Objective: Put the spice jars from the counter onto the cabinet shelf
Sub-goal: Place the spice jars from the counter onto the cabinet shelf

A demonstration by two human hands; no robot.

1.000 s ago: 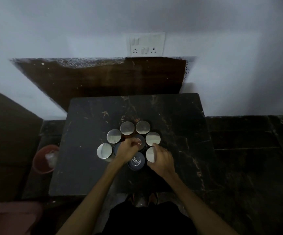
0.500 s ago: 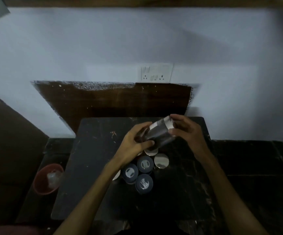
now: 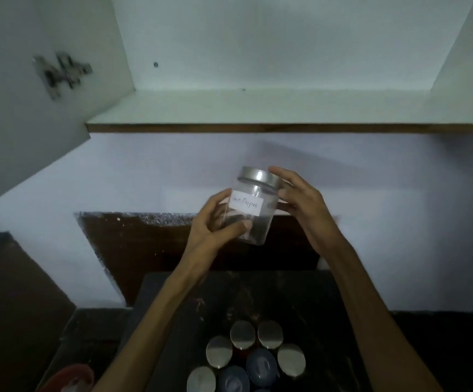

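Dim light falls on a pale wall with a dark panel [image 3: 150,244] set into its lower part. Overhead, the white cabinet shelf [image 3: 258,108] sits bare-faced with a brown front edge, its door [image 3: 17,108] swung open at the left, hinge showing. Below, the dark marbled counter [image 3: 173,321] carries a cluster of spice jars [image 3: 253,355]: several with round steel lids, three in the middle with dark blue caps; their contents are hidden from above. A reddish tub [image 3: 71,377] peeks in at the bottom left, contents unclear. Between counter and shelf, in the air, a clear glass jar [image 3: 253,210] stands nearly upright, steel lid on, dark powder low inside, a white label reading "Pepper". The left hand [image 3: 215,222] wraps its body, thumb across the front. The right hand [image 3: 300,202] curls its fingers against the lid and far side.
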